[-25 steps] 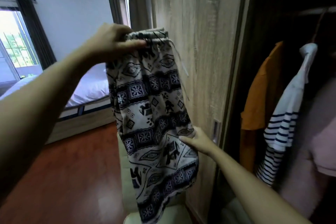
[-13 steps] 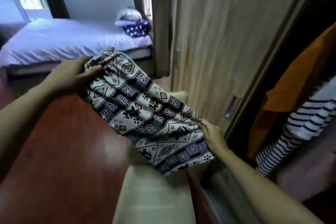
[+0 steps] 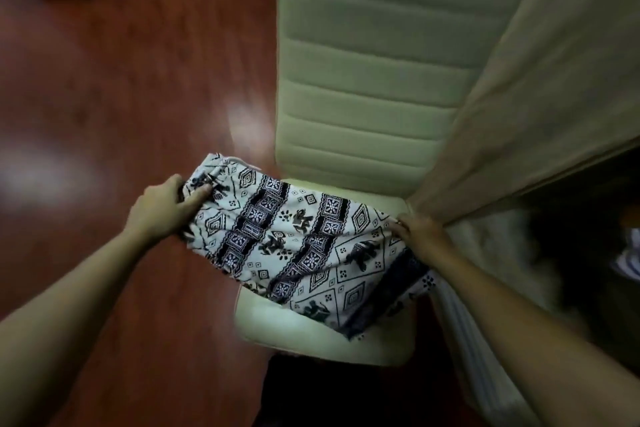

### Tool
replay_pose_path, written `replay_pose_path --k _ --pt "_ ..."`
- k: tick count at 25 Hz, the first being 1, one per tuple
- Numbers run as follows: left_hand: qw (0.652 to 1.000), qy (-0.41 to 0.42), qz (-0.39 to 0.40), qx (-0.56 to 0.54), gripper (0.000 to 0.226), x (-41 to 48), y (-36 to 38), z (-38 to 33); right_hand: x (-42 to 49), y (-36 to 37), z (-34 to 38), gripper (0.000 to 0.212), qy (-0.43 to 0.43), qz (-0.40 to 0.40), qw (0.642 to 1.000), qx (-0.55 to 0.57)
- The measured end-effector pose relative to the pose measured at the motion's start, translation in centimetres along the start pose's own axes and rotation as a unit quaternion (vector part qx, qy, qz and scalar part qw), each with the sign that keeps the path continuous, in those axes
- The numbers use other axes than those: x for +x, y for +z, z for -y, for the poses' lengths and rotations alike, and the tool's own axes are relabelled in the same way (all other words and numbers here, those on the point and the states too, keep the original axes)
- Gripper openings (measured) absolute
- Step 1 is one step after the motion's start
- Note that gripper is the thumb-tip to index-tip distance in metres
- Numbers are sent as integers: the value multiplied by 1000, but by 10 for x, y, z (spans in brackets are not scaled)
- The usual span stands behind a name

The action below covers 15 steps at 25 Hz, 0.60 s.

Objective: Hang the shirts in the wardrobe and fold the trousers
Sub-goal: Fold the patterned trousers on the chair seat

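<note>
Cream chair (image 3: 363, 80) under patterned trousers (image 3: 304, 246), wardrobe door (image 3: 554, 80) alongside

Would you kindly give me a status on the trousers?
Left hand grips trousers at waistband; right hand grips opposite edge. Trousers stretched over chair seat. Nothing in the way.

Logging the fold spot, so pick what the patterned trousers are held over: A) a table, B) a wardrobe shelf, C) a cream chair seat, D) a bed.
C: the patterned trousers, gripped at either end by the left hand and right hand, stretch across the cream chair seat.
</note>
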<state>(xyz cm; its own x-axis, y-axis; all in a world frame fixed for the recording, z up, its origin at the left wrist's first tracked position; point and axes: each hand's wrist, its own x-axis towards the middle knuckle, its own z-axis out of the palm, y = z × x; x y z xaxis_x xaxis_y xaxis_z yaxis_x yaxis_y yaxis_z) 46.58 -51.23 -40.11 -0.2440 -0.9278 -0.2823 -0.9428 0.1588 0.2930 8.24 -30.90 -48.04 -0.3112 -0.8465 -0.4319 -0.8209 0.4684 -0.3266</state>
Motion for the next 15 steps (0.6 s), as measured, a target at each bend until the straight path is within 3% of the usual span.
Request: replay_pose_path --k 5,10,14,15 --pt "997 -68 -18 16 54 17 82 14 55 61 4 40 5 -72 997 30" --pt "996 -83 -30 -22 55 47 98 11 68 85 -48 75 84 0 992 98" --pt "990 -85 30 -112 49 53 93 -11 44 67 -52 36 132 7 969 208" --pt "990 -74 49 -108 51 53 90 -18 42 60 -48 38 137 8 954 268"
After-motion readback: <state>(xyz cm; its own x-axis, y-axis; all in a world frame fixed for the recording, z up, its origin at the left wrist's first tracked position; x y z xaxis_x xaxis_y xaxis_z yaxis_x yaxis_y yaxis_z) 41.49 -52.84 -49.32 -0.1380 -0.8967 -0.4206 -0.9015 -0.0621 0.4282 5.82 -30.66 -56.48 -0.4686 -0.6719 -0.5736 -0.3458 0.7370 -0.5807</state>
